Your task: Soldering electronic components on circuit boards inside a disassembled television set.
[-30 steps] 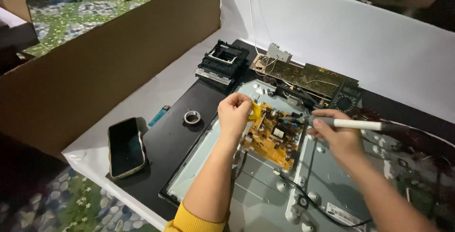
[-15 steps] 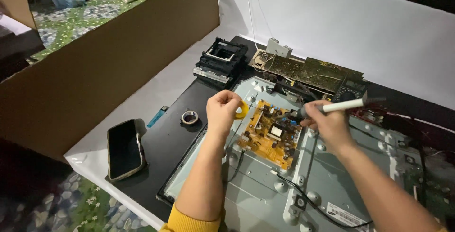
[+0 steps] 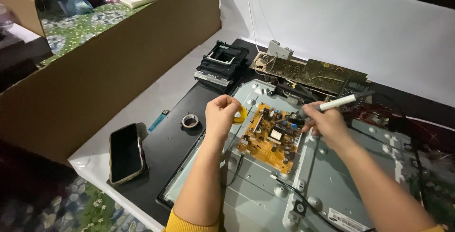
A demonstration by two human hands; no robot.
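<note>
Now the right hand (image 3: 327, 124) pinches a white-handled soldering iron (image 3: 337, 102) like a pen, fingers closed round its grip, the tip resting at the upper right edge of the orange circuit board (image 3: 271, 137); a second ago the handle lay flatter and pointed further right, so it has tilted up and drawn in over the board. The left hand (image 3: 222, 116) is curled shut on a small yellow spool (image 3: 241, 114), apparently solder, and has shifted from the board's top edge to just off its upper left corner. The board is screwed to the grey metal back panel (image 3: 332, 180) of an opened flat screen. Left of it on the black surface lie a small roll of tape (image 3: 190, 120) and a dark phone (image 3: 125, 152); a black plastic frame (image 3: 222, 63) and a green circuit board (image 3: 315, 71) lie beyond.
</note>
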